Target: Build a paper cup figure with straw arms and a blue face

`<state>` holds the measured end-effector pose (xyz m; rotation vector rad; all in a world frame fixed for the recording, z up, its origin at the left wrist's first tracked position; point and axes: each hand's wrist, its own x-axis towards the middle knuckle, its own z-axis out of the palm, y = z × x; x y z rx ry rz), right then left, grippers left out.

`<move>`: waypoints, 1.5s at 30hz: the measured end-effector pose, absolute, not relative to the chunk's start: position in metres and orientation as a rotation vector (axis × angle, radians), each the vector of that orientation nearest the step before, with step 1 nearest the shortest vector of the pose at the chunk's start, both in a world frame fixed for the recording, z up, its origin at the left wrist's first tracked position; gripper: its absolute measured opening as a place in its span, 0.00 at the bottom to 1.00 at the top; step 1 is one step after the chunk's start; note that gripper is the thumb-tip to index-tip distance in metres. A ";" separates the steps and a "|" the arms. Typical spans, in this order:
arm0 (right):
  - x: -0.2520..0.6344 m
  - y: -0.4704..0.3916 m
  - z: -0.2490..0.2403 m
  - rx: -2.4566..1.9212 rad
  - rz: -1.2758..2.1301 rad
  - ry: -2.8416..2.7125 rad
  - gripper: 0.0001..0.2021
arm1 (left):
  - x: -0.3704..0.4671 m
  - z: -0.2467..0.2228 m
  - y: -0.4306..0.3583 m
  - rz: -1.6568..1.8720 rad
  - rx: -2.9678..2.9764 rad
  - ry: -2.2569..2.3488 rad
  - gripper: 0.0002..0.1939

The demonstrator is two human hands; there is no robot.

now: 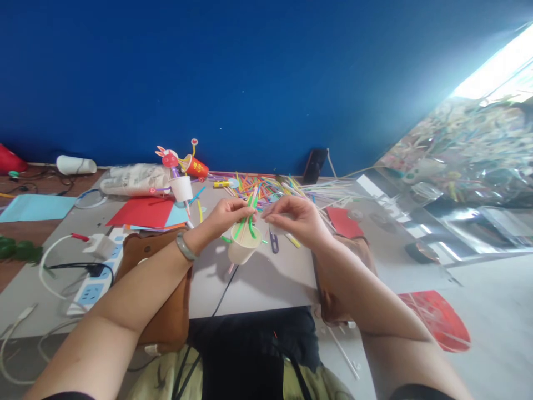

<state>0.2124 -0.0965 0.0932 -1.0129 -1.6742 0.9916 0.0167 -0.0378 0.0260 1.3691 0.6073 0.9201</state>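
Note:
A pale paper cup is at the middle of the table, with green straws standing up out of its mouth and short green ends sticking out at its sides. My left hand is pinched round the upper part of these straws, just above the rim. To the right of the straws, my right hand has thumb and forefinger pressed together; whatever lies between them is too small or see-through to make out. Below its fingers, on the table, lies a dark narrow tool.
Behind my hands spreads a heap of coloured straws, with a dark phone propped at the wall. At left are red paper, a white cup with decorations and a power strip. Brown cushions flank the table's front.

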 end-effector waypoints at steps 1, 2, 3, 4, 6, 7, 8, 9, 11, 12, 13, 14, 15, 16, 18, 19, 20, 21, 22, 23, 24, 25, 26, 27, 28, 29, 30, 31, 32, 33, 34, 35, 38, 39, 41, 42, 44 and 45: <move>0.209 -0.098 0.096 -1.007 0.979 -1.695 0.16 | 0.017 0.026 -0.038 0.932 1.383 0.599 0.18; 0.206 -0.099 0.099 -1.007 0.967 -1.715 0.16 | 0.017 0.026 -0.038 0.947 1.398 0.593 0.19; 0.203 -0.099 0.100 -1.014 0.956 -1.733 0.15 | 0.017 0.027 -0.038 0.962 1.414 0.594 0.19; 0.201 -0.099 0.102 -1.024 0.944 -1.750 0.15 | 0.018 0.027 -0.039 0.980 1.430 0.602 0.20; 0.199 -0.097 0.103 -1.051 0.918 -1.776 0.14 | 0.019 0.027 -0.039 1.010 1.465 0.627 0.22; 0.199 -0.096 0.102 -1.066 0.908 -1.786 0.14 | 0.019 0.027 -0.039 1.018 1.479 0.637 0.23; 0.199 -0.094 0.101 -1.080 0.900 -1.792 0.14 | 0.020 0.026 -0.039 1.022 1.489 0.640 0.24; 0.199 -0.093 0.099 -1.090 0.893 -1.791 0.13 | 0.021 0.026 -0.038 1.025 1.493 0.634 0.24; 0.200 -0.091 0.096 -1.096 0.886 -1.774 0.13 | 0.022 0.026 -0.038 1.031 1.499 0.614 0.24; 0.200 -0.090 0.094 -1.091 0.886 -1.758 0.13 | 0.022 0.026 -0.038 1.038 1.506 0.605 0.24; 0.200 -0.089 0.092 -1.083 0.884 -1.738 0.13 | 0.022 0.026 -0.038 1.047 1.517 0.599 0.24; 0.200 -0.089 0.091 -1.078 0.882 -1.718 0.13 | 0.022 0.026 -0.038 1.057 1.527 0.595 0.25; 0.200 -0.088 0.089 -1.078 0.877 -1.697 0.13 | 0.022 0.026 -0.038 1.064 1.534 0.592 0.25; 0.199 -0.088 0.088 -1.087 0.866 -1.676 0.13 | 0.022 0.027 -0.039 1.068 1.537 0.589 0.25; 0.198 -0.087 0.086 -1.120 0.832 -1.636 0.12 | 0.021 0.027 -0.040 1.068 1.538 0.594 0.24; 0.198 -0.086 0.086 -1.139 0.810 -1.622 0.12 | 0.021 0.027 -0.040 1.071 1.539 0.604 0.23; 0.197 -0.085 0.085 -1.157 0.786 -1.613 0.12 | 0.021 0.026 -0.040 1.075 1.543 0.615 0.22; 0.197 -0.084 0.084 -1.169 0.761 -1.607 0.12 | 0.022 0.025 -0.040 1.081 1.549 0.623 0.21; 0.196 -0.082 0.083 -1.173 0.738 -1.605 0.12 | 0.022 0.025 -0.040 1.087 1.556 0.628 0.21; 0.196 -0.081 0.082 -1.173 0.718 -1.605 0.12 | 0.022 0.024 -0.039 1.092 1.560 0.632 0.21; 0.196 -0.081 0.081 -1.175 0.701 -1.606 0.12 | 0.023 0.024 -0.039 1.097 1.561 0.634 0.21; 0.195 -0.080 0.081 -1.178 0.688 -1.607 0.12 | 0.023 0.024 -0.040 1.101 1.558 0.637 0.20; 0.195 -0.080 0.081 -1.186 0.678 -1.608 0.12 | 0.023 0.025 -0.040 1.104 1.553 0.640 0.21; 0.194 -0.079 0.081 -1.198 0.670 -1.610 0.12 | 0.024 0.026 -0.040 1.106 1.546 0.647 0.21; 0.193 -0.079 0.081 -1.211 0.664 -1.608 0.13 | 0.024 0.027 -0.041 1.108 1.538 0.654 0.21; 0.193 -0.079 0.081 -1.220 0.660 -1.605 0.13 | 0.024 0.028 -0.042 1.110 1.533 0.662 0.21; 0.192 -0.079 0.081 -1.227 0.658 -1.600 0.14 | 0.024 0.029 -0.043 1.110 1.533 0.669 0.22; 0.191 -0.078 0.081 -1.233 0.659 -1.595 0.14 | 0.024 0.029 -0.043 1.111 1.538 0.675 0.22; 0.191 -0.077 0.080 -1.237 0.659 -1.586 0.14 | 0.023 0.029 -0.044 1.113 1.549 0.678 0.22; 0.190 -0.076 0.080 -1.240 0.658 -1.576 0.15 | 0.023 0.029 -0.044 1.119 1.561 0.680 0.21; 0.189 -0.075 0.079 -1.244 0.654 -1.568 0.15 | 0.023 0.029 -0.044 1.127 1.574 0.678 0.21; 0.189 -0.075 0.079 -1.247 0.648 -1.561 0.15 | 0.023 0.028 -0.045 1.135 1.582 0.675 0.20; 0.187 -0.074 0.078 -1.250 0.611 -1.547 0.15 | 0.023 0.027 -0.044 1.151 1.574 0.673 0.19; 0.187 -0.075 0.078 -1.246 0.597 -1.544 0.15 | 0.023 0.026 -0.044 1.151 1.569 0.675 0.19; 0.187 -0.077 0.079 -1.231 0.563 -1.542 0.14 | 0.023 0.025 -0.043 1.149 1.569 0.684 0.18; 0.186 -0.078 0.080 -1.224 0.542 -1.548 0.14 | 0.023 0.025 -0.043 1.152 1.577 0.690 0.18; 0.185 -0.080 0.081 -1.215 0.491 -1.563 0.13 | 0.023 0.025 -0.042 1.166 1.603 0.701 0.19; 0.185 -0.081 0.082 -1.212 0.467 -1.571 0.13 | 0.023 0.025 -0.043 1.172 1.618 0.705 0.19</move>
